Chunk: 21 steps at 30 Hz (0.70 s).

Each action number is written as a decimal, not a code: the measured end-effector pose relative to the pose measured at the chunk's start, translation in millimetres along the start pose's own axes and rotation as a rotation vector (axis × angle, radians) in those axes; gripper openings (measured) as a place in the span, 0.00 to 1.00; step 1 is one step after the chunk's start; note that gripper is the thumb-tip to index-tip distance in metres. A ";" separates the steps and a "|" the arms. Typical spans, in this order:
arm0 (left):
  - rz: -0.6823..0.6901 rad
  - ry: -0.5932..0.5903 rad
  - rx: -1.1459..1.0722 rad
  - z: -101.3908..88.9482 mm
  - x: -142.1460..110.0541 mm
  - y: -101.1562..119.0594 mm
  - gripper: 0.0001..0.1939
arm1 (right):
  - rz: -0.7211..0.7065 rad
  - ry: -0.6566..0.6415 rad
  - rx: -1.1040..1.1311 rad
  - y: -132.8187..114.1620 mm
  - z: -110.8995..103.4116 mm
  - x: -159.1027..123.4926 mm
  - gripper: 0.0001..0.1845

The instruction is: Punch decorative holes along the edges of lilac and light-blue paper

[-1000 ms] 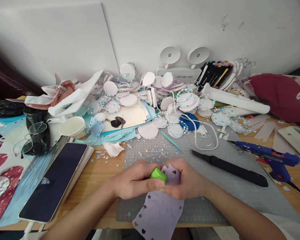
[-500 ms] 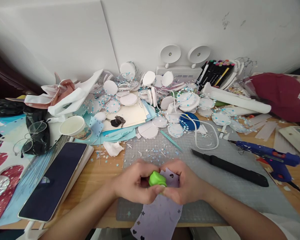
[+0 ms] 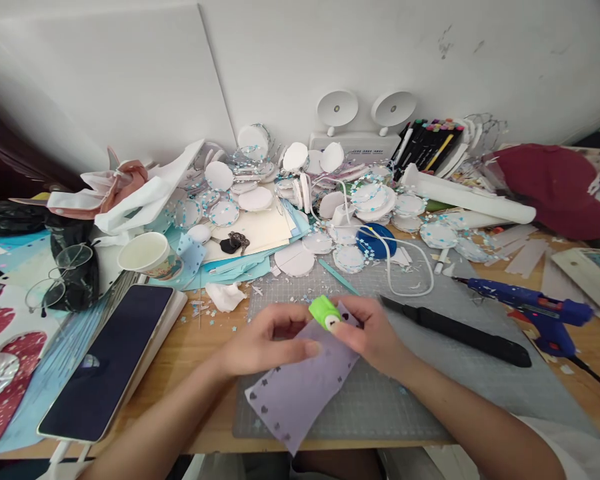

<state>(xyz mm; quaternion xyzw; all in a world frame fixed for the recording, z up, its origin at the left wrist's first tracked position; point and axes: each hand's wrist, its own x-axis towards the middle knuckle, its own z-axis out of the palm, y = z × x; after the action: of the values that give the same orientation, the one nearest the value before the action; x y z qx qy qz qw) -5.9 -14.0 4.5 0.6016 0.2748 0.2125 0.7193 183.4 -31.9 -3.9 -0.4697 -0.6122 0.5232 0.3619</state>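
Note:
A purple sheet of paper (image 3: 305,387) with small heart and flower cut-outs along its edges is held tilted above the grey cutting mat (image 3: 405,413). My left hand (image 3: 275,340) pinches its left side, thumb on top and fingers partly hidden behind. A small bright green craft punch (image 3: 325,312) with a white round face sits at the sheet's top edge. My right hand (image 3: 375,337) grips the punch along with the paper, its thumb against the white face.
A black utility knife (image 3: 465,333) and a blue glue gun (image 3: 530,300) lie to the right. A phone (image 3: 110,360) and a paper cup (image 3: 150,255) stand left. White discs with blue trim (image 3: 350,259) are piled at the back. A teal stick (image 3: 337,275) lies on the mat.
The punch has moved up and turned so its white face shows. The paper has swung up and left, showing more of its surface. My left hand has come away from the punch onto the paper.

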 end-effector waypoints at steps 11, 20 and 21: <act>-0.131 0.031 0.397 -15.8 0.2 6.0 0.12 | -0.136 -0.148 -0.084 -3.6 -15.3 3.1 0.16; -0.146 0.286 -0.192 -25.3 -4.0 18.1 0.21 | -0.044 0.061 0.139 6.9 -18.6 10.2 0.14; -0.116 0.321 -0.186 -24.8 -4.5 18.4 0.22 | -0.063 0.099 0.169 7.2 -19.5 11.2 0.15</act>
<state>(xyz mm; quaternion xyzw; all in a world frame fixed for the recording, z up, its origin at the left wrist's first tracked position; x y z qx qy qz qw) -25.0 5.1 20.1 0.4742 0.3993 0.2883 0.7297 199.8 -15.2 -7.8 -0.4432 -0.5618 0.5373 0.4464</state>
